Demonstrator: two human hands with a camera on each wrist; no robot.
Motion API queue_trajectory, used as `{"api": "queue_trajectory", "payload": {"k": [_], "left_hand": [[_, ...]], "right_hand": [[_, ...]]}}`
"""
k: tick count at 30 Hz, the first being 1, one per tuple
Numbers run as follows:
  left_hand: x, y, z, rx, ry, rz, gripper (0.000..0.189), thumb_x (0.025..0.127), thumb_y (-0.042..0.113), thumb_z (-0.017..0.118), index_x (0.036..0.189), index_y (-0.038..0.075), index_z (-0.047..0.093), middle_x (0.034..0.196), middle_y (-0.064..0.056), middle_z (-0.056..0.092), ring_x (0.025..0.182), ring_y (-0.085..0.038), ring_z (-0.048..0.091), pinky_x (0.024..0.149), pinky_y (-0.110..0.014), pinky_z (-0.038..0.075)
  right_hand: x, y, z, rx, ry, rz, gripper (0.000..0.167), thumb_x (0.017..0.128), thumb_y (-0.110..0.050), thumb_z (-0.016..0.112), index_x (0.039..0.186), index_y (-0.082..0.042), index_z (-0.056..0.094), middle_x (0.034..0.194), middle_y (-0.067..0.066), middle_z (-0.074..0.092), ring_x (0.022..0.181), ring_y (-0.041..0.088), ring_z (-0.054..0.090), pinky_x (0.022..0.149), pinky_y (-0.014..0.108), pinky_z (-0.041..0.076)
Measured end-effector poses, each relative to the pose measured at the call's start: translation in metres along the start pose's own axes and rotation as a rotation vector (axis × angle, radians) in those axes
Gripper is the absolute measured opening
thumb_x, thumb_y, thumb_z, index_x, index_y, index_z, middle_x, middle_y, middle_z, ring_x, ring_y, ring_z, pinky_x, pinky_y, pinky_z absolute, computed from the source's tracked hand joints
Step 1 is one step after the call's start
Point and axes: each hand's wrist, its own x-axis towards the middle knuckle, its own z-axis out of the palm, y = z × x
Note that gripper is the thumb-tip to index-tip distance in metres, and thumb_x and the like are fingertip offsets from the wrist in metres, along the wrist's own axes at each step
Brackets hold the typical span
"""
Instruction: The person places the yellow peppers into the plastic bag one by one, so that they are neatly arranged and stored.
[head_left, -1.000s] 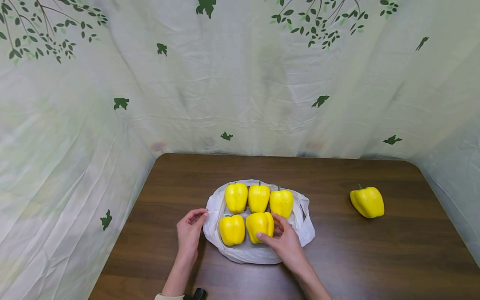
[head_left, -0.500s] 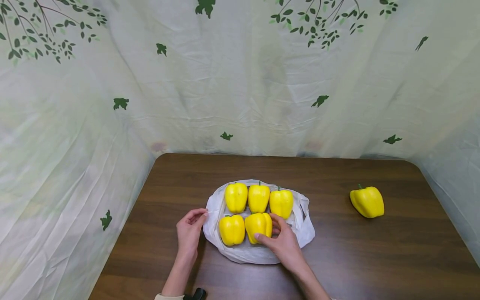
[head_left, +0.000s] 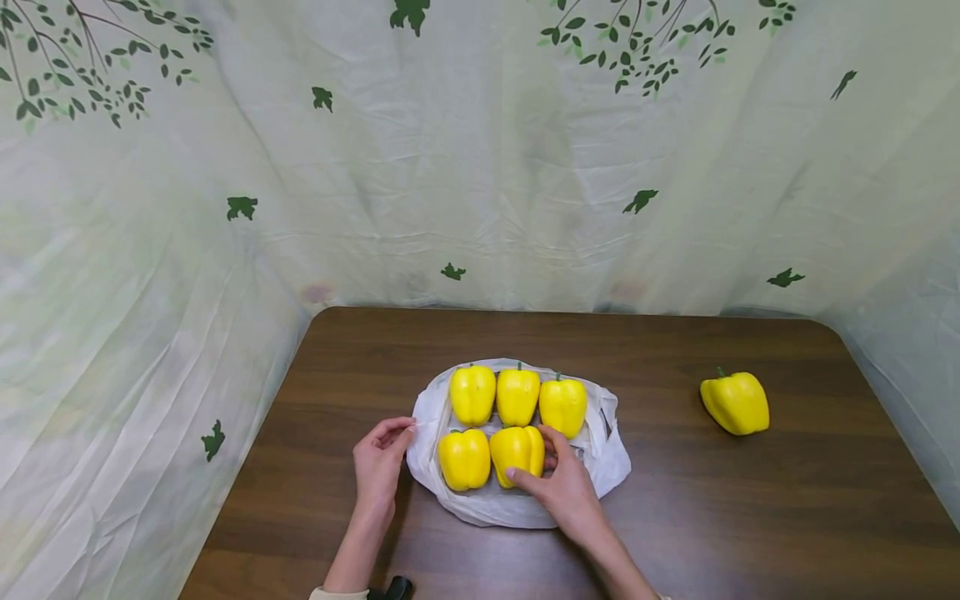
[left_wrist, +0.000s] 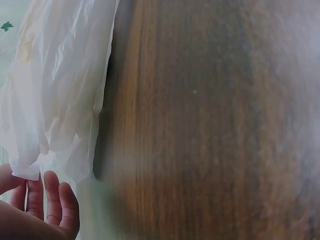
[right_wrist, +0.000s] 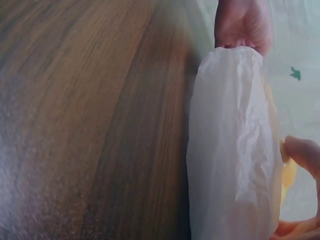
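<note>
A white plastic bag [head_left: 498, 512] lies spread on the table, with several yellow bell peppers on it in two rows. My left hand [head_left: 378, 467] pinches the bag's left edge between thumb and fingers; the left wrist view shows the thin plastic [left_wrist: 65, 85] caught there. With thumb and fingers on either side, my right hand [head_left: 566, 487] grips the front right bell pepper [head_left: 517, 457]. Left of that one sits another bell pepper [head_left: 464, 460]. In the right wrist view the bag's side [right_wrist: 230, 145] hides most of the gripped pepper.
Apart from the bag, a single yellow bell pepper [head_left: 735, 404] lies at the right of the brown wooden table [head_left: 675, 517]. Behind and beside the table hangs a pale curtain [head_left: 480, 167] with green leaf prints. A small black object [head_left: 400, 588] shows at the front edge.
My right hand has shifted slightly left with the front right bell pepper, bringing it closer to its left neighbour. The left hand has stayed at the bag's edge.
</note>
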Motion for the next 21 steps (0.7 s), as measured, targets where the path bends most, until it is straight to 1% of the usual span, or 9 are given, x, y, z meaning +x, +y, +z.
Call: {"api": "queue_trajectory", "payload": {"k": [7,11,16,21], "left_hand": [[0.0000,0.0004,0.0003,0.005,0.002,-0.007,0.018,0.090,0.005,0.069,0.106,-0.002,0.072,0.099,-0.009,0.069,0.086,-0.019,0.061,0.077,-0.020,0.051],[-0.0009,-0.0005,0.0009,0.003,0.005,-0.005,0.017,0.090,0.004,0.069,0.106,-0.002,0.072,0.098,-0.010,0.069,0.086,-0.020,0.061,0.077,-0.020,0.052],[-0.0008,-0.0001,0.0011,0.011,0.006,-0.001,0.018,0.090,0.005,0.069,0.106,-0.002,0.072,0.099,-0.010,0.069,0.086,-0.019,0.061,0.077,-0.020,0.052],[-0.0009,-0.0007,0.0015,0.007,0.007,-0.001,0.017,0.090,0.005,0.070,0.105,-0.002,0.072,0.098,-0.009,0.069,0.085,-0.019,0.061,0.076,-0.020,0.052]], "right_hand": [[-0.0023,-0.0017,-0.0015,-0.002,-0.008,-0.026,0.074,0.080,-0.032,0.080,0.142,-0.007,0.046,0.117,0.010,0.061,0.091,0.021,0.057,0.074,0.034,0.049],[-0.0027,-0.0015,-0.0019,0.000,-0.001,-0.045,0.070,0.081,-0.025,0.080,0.140,-0.006,0.048,0.121,0.011,0.060,0.089,0.021,0.058,0.072,0.032,0.049],[-0.0030,-0.0016,-0.0024,0.031,0.011,-0.065,0.064,0.081,-0.014,0.080,0.137,-0.004,0.051,0.124,0.011,0.058,0.085,0.019,0.059,0.070,0.028,0.051],[-0.0032,-0.0009,-0.0024,0.044,0.003,-0.063,0.062,0.081,-0.014,0.081,0.135,-0.004,0.052,0.122,0.011,0.057,0.086,0.020,0.059,0.070,0.028,0.052]]}}
